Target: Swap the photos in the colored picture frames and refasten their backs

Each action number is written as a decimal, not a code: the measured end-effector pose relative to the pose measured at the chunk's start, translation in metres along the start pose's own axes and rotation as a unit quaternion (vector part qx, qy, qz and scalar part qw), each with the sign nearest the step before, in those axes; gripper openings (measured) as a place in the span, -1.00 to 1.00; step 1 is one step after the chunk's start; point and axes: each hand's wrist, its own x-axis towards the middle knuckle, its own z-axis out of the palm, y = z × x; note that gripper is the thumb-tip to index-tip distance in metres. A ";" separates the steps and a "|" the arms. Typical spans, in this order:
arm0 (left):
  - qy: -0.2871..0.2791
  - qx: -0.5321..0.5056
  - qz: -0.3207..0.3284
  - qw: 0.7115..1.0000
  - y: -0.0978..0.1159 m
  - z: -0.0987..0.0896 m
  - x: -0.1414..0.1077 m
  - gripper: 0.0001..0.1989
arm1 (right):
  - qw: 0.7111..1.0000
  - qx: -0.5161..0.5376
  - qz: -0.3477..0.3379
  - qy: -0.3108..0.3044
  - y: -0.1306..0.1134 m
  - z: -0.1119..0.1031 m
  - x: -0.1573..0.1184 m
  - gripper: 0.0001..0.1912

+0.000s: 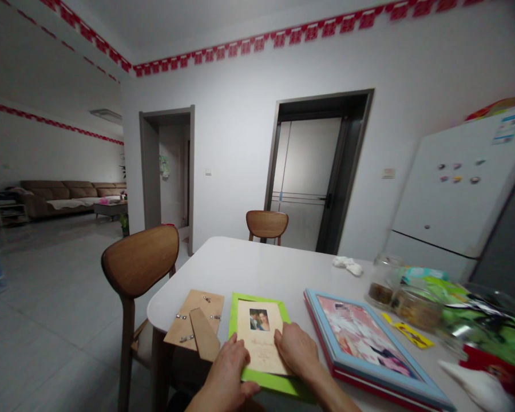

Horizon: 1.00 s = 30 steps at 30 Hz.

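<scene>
Photo card on a lime-green mat, both hands lying flat across it.
Left hand covers the card's near left edge and right hand its right edge, neither clenched. The card's long axis points away from the person, at the near edge of the white table, between a clip-backed wooden frame back and a blue picture frame.

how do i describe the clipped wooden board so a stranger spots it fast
On the white table, look left of the person's left hand. A wooden frame back lies there; unlike the green card beside it, it is bare wood with metal clips and a stand flap.
</scene>
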 end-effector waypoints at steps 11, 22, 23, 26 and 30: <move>0.026 0.002 0.036 0.999 -0.016 -0.036 -0.018 -0.45 | 0.996 0.023 -0.082 0.012 -0.012 0.002 -0.004 -0.63; 0.142 0.132 -0.156 0.969 -0.106 -0.076 -0.022 -0.55 | 0.970 0.075 -0.231 -0.015 -0.132 0.031 -0.036 -0.51; 0.161 0.115 -0.145 0.970 -0.105 -0.075 -0.021 -0.57 | 0.971 0.087 -0.222 -0.010 -0.135 0.032 -0.036 -0.55; 0.232 0.060 -0.083 0.967 -0.093 -0.075 -0.017 -0.66 | 0.964 0.170 -0.206 0.016 -0.132 0.025 -0.033 -0.63; 0.270 0.025 -0.003 0.963 -0.061 -0.064 -0.013 -0.72 | 0.952 0.205 -0.218 0.058 -0.094 0.003 -0.036 -0.65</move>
